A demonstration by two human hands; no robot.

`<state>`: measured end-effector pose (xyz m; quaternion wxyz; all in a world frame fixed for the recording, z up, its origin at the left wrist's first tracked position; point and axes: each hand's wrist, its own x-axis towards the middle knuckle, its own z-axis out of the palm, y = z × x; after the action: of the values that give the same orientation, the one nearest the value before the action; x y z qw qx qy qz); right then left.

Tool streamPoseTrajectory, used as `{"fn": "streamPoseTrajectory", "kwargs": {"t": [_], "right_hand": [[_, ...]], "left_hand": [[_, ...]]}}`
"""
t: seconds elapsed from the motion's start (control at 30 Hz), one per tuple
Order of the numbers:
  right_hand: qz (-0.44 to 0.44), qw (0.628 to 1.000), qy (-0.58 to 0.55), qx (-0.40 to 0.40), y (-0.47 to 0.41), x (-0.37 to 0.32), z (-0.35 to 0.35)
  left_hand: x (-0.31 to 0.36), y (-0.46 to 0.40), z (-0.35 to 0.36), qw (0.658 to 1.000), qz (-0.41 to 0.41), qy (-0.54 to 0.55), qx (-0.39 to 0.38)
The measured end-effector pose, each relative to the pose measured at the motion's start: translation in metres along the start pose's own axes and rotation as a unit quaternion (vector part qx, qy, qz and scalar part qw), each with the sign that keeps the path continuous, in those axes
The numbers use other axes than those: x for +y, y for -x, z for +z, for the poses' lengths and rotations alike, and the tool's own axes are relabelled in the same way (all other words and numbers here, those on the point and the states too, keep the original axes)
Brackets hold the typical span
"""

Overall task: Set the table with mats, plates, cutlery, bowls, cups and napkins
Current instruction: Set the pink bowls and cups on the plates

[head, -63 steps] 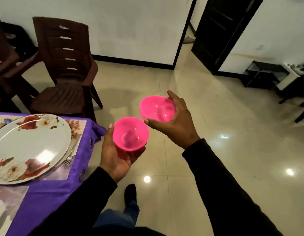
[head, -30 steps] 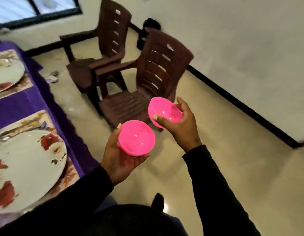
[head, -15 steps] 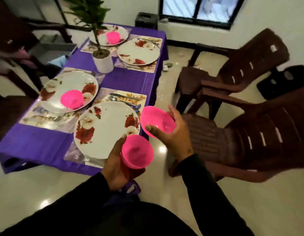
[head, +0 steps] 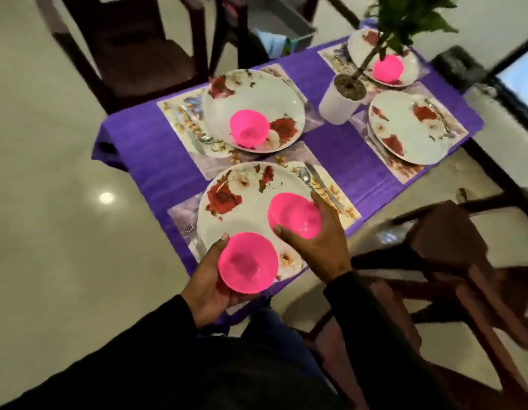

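My left hand (head: 208,287) holds a pink bowl (head: 247,261) from below, above the near edge of the nearest floral plate (head: 227,214). My right hand (head: 317,241) grips a second pink bowl (head: 295,215) over the right half of that plate. The plate lies on a floral mat (head: 330,184) with a spoon and knife (head: 314,180) at its right. The far left plate (head: 253,96) carries a pink bowl (head: 249,127). The far right plate (head: 382,51) also bears a pink bowl (head: 387,68). A fourth plate (head: 410,128) at the right has none.
A purple cloth (head: 156,149) covers the table. A white pot (head: 339,100) with a green plant stands mid-table. Dark brown chairs stand at the top left (head: 132,42) and at the right (head: 452,261). A grey bin (head: 280,28) sits beyond the table.
My view has swung from the chairs onto the table. Both hands with their bowls have come over the nearest plate.
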<state>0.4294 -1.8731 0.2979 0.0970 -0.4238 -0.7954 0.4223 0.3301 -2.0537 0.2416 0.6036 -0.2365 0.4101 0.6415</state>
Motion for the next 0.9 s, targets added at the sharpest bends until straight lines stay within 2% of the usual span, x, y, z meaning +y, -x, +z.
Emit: {"fn": "streamPoseTrajectory", "kwargs": {"t": [0.27, 0.4, 0.57, 0.77, 0.9], "right_hand": [[-0.163, 0.972, 0.053, -0.159, -0.122, 0.004, 0.010], [-0.238, 0.934, 0.160, -0.211, -0.157, 0.014, 0.015], [-0.260, 0.912, 0.184, -0.256, -0.178, 0.016, 0.014], [-0.239, 0.934, 0.150, -0.217, -0.192, 0.026, 0.009], [-0.258, 0.908, 0.191, -0.268, -0.215, 0.031, 0.010]], "left_hand": [[0.004, -0.036, 0.053, 0.982, 0.149, 0.037, 0.107], [-0.007, -0.040, 0.082, 0.969, 0.181, 0.055, 0.157], [-0.021, -0.048, 0.095, 0.965, 0.172, 0.093, 0.173], [-0.029, -0.071, 0.098, 0.948, 0.196, 0.136, 0.211], [-0.041, -0.080, 0.115, 0.915, 0.241, 0.130, 0.297]]}}
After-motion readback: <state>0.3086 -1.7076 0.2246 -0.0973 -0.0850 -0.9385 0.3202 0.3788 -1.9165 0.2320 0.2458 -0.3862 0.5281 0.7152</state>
